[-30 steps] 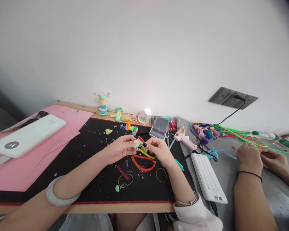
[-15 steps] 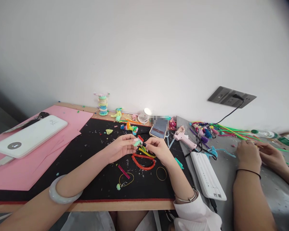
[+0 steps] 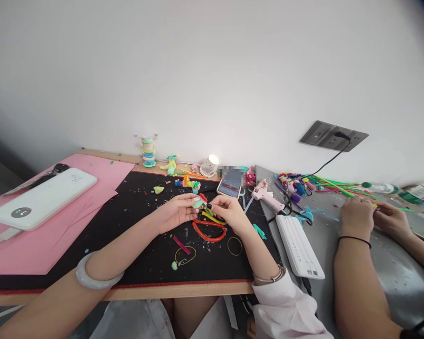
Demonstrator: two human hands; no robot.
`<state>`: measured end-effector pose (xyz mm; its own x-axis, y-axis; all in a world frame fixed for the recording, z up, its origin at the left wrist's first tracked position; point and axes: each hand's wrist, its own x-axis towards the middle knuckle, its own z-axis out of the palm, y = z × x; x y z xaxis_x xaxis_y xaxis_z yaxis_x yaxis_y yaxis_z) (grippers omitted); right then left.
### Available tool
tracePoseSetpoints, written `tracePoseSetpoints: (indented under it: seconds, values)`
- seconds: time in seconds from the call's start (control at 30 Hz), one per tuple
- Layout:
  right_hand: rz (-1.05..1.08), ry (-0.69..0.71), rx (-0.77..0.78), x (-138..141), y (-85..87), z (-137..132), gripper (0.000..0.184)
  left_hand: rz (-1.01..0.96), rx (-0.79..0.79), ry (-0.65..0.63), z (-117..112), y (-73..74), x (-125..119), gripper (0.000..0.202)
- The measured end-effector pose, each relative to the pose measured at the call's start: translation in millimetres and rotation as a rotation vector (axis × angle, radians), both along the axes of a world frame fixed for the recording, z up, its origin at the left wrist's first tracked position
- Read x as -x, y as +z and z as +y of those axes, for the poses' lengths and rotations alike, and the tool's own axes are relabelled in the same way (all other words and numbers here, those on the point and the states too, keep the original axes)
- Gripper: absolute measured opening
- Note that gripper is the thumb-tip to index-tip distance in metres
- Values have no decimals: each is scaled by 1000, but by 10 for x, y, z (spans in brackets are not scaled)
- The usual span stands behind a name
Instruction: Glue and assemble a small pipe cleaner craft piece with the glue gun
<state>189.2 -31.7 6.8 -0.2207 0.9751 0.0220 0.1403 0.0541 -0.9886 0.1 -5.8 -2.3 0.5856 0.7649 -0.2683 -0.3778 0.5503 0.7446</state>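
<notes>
Between my hands is a small fuzzy pipe-cleaner piece (image 3: 198, 203), pale green with a red part on top. My left hand (image 3: 178, 211) pinches its green side from the left. From the right, the fingertips of my right hand (image 3: 226, 212) close on its other side; the exact contact is partly hidden by the fingers. Just below lie a yellow pipe cleaner (image 3: 214, 217) and a red-orange pipe-cleaner loop (image 3: 209, 238). A magenta strip (image 3: 181, 245) and a thin elastic band (image 3: 234, 246) rest on the black mat (image 3: 141, 254).
Behind my hands are a phone (image 3: 229, 182), a paper cup (image 3: 209, 165) and a rainbow pipe-cleaner figure (image 3: 189, 183). A pink glue gun (image 3: 267, 197) and white power bank (image 3: 298, 247) lie right. Pink paper (image 3: 67, 230) covers the left. A co-worker's hands (image 3: 358, 216) work at far right.
The whole view has shifted slightly. My hands still hold the green and red piece, close together, in nearly the same pose. The co-worker's hands have moved a little apart.
</notes>
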Motion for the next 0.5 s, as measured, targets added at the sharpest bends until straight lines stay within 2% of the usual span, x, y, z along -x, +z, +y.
tracePoseSetpoints:
  seconds: [0.5]
  values:
    - [-2, 13, 2, 14, 22, -9, 22, -6, -24, -18, 14, -33, 3, 9]
